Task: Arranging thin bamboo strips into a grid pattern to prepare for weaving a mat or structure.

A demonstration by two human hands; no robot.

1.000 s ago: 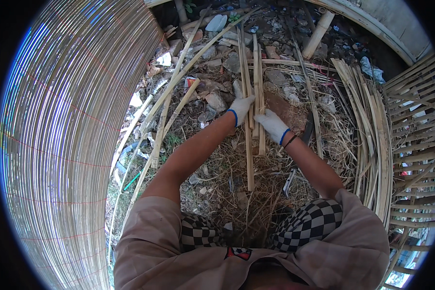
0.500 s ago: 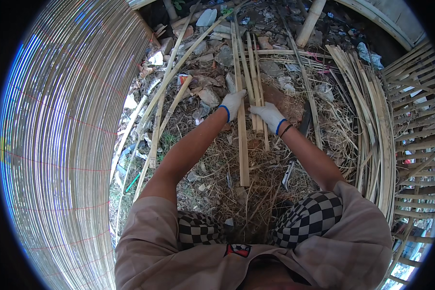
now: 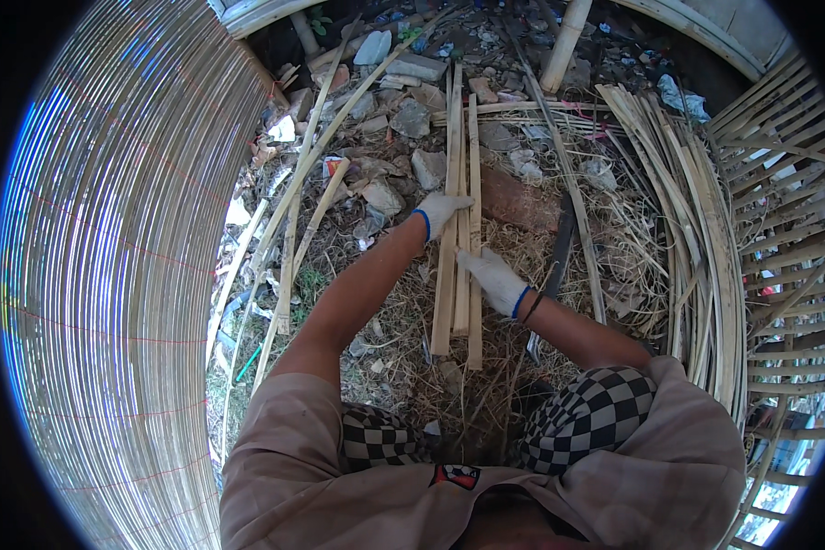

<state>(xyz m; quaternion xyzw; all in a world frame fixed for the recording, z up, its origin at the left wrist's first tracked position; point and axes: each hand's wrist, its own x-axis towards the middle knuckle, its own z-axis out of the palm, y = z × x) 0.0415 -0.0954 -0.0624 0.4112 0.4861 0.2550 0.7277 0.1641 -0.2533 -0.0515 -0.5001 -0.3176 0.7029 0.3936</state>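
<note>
Several long, pale bamboo strips (image 3: 443, 312) lie side by side in front of me, pointing away from my body. My left hand (image 3: 445, 210), in a white glove with a blue cuff, reaches across them from the left, its fingers closed around the strips. Lower down, my right hand (image 3: 495, 280), gloved the same way, pinches at the right-hand strip (image 3: 475, 339) from its right side. The undersides of the strips and some fingertips are hidden.
A dark flat blade-like piece (image 3: 564, 240) lies beside a reddish-brown slab (image 3: 522, 202). Bundled bamboo strips (image 3: 706, 247) stand along the right, near a slatted bamboo fence (image 3: 788, 284). A bamboo blind (image 3: 119, 302) fills the left. Rubble (image 3: 412, 119) and shavings cover the ground.
The shorter strips on the right have come toward me and now lie close against the long left one. My right hand has moved nearer to my body and slightly left.
</note>
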